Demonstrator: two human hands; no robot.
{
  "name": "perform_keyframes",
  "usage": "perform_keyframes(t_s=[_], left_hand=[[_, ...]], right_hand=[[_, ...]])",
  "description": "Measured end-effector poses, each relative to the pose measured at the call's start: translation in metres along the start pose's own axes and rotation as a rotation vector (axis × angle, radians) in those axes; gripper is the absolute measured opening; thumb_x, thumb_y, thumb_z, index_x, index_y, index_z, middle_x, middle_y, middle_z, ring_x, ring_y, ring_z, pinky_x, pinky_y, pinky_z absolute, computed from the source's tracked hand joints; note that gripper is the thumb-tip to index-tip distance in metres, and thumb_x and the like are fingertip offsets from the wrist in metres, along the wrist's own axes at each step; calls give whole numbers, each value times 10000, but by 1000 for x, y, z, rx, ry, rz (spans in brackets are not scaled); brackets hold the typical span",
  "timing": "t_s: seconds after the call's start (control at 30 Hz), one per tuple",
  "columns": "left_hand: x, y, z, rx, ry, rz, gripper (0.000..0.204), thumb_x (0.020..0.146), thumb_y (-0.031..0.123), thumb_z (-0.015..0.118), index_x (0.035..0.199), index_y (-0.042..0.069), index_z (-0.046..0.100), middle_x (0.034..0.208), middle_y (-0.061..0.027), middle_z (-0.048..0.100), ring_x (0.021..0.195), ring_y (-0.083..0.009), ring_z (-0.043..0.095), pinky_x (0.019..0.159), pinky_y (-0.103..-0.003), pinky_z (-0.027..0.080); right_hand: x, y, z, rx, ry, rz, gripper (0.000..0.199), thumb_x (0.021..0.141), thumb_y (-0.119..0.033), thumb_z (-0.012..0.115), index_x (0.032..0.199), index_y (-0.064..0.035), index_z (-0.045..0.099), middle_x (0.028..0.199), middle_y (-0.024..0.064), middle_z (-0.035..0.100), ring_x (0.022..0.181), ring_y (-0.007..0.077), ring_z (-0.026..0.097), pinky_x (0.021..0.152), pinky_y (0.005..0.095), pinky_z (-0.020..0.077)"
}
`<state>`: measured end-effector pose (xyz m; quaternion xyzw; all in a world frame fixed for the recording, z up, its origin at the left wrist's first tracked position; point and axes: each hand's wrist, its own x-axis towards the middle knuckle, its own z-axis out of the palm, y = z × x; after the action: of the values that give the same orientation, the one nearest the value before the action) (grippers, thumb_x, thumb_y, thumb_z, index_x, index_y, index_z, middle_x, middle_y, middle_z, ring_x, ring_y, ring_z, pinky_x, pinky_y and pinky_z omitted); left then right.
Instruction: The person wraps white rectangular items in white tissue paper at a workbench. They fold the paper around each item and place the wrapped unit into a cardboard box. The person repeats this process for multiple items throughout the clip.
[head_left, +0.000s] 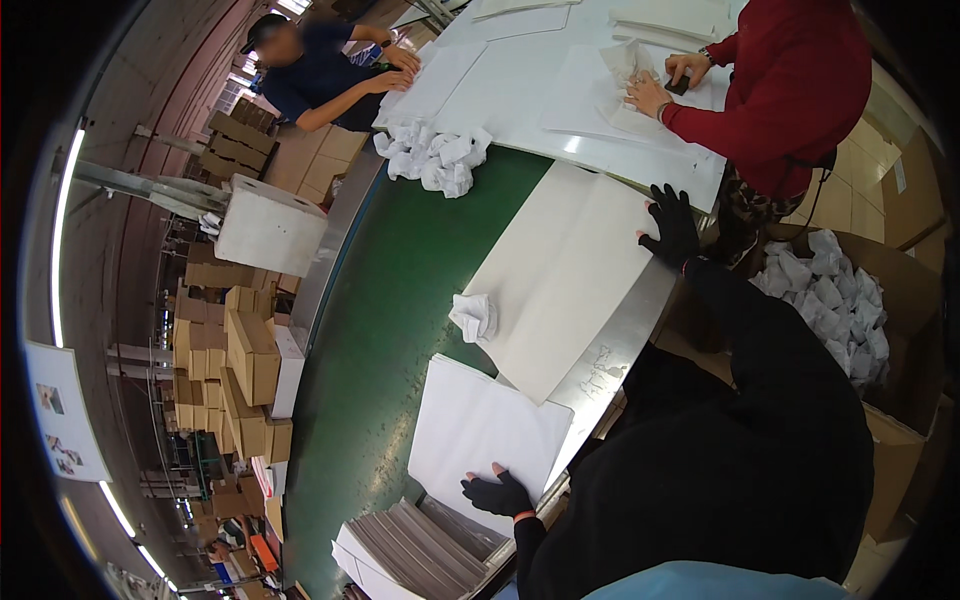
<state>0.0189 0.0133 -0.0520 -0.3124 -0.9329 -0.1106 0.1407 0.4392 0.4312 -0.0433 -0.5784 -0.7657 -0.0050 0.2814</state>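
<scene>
My left hand (497,494), in a black fingerless glove, lies flat with fingers spread on the near corner of a small white paper sheet (480,425). My right hand (670,226), gloved in black too, rests with fingers apart on the far edge of a large white sheet (565,275). Both sheets lie on the green conveyor belt (400,290) and overlap its metal rim. A crumpled white paper wad (475,316) sits on the belt beside the large sheet, between my hands. Neither hand grips anything.
A stack of grey-white sheets (420,545) lies by my left hand. An open cardboard box (900,430) of paper wads (830,295) stands at right. Loose wads (435,160) lie up the belt. A person in red (790,80) and another in dark blue (320,75) work at a white table (530,90).
</scene>
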Motion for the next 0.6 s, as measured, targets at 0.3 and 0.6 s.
perform_keyframes(t_s=[0.3, 0.6], left_hand=[[2, 3, -3, -26, 3, -1, 672, 916, 448, 571, 1365, -33, 431, 1408, -248, 426, 1346, -435, 327, 1085, -535, 267], [3, 4, -2, -20, -18, -12, 679, 917, 455, 562, 1368, -34, 425, 1417, -252, 417, 1352, -443, 318, 1087, -545, 259]], right_hand=[[0, 1, 3, -16, 29, -17, 642, 793, -388, 702, 1268, 5, 521, 1477, 204, 347, 1379, 404, 272, 1117, 570, 202], [2, 4, 5, -42, 37, -18, 626, 797, -427, 668, 1237, 2, 552, 1462, 201, 361, 1382, 390, 274, 1132, 570, 179]])
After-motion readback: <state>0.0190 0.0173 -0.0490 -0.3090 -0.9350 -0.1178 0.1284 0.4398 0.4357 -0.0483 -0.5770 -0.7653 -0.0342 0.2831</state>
